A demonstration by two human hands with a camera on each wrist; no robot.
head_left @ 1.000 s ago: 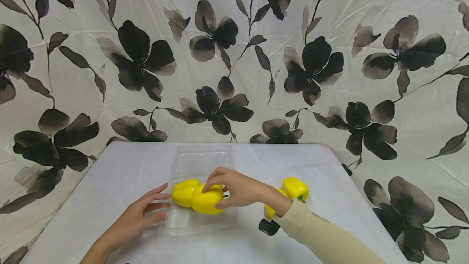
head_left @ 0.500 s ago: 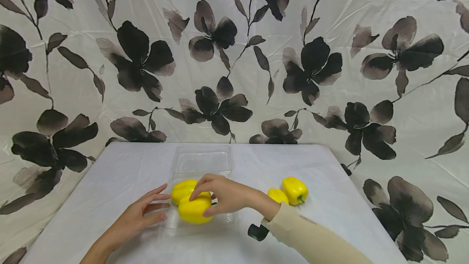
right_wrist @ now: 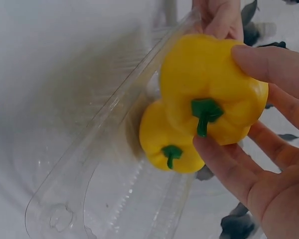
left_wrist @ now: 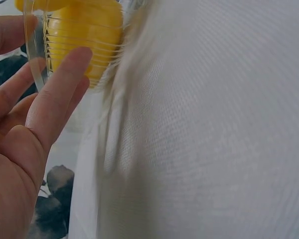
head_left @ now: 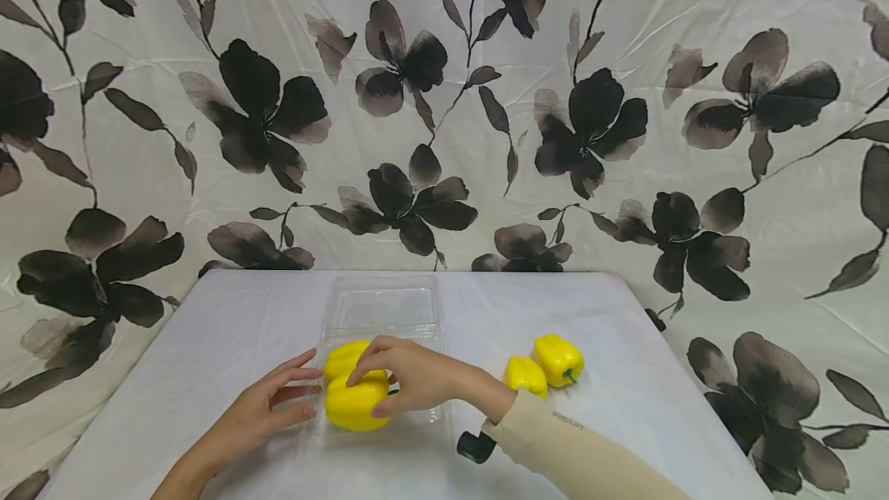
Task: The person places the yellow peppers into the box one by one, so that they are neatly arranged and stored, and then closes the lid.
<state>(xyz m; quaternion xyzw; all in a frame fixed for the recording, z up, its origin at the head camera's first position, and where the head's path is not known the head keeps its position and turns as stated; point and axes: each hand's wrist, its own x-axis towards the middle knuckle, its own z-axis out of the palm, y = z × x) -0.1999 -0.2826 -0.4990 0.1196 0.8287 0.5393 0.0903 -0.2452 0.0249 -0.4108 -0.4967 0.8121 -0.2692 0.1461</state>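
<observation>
My right hand (head_left: 417, 373) pinches a yellow bell pepper (head_left: 350, 405) with a green stem, thumb on one side and fingers on the other. The pepper is over the near left part of a clear plastic clamshell container (head_left: 432, 412). A second yellow bell pepper (right_wrist: 172, 149) lies inside the container, behind the held one in the head view and partly hidden by it. At the container's left side is my left hand (head_left: 267, 407), empty, its fingers spread and fairly straight. The left wrist view shows those fingertips right at the ribbed wall and rim (left_wrist: 36, 55).
The container's lid (head_left: 382, 307) lies folded back, away from me. Two more yellow bell peppers (head_left: 559, 361) sit together to the right on the white cloth-covered table (head_left: 542, 303). A floral curtain (head_left: 514, 137) hangs behind the table. A black wrist camera (head_left: 475, 447) is on my right wrist.
My right hand has moved left and slightly nearer me with the pepper, uncovering more of the two peppers at right. My left hand has stayed nearly still.
</observation>
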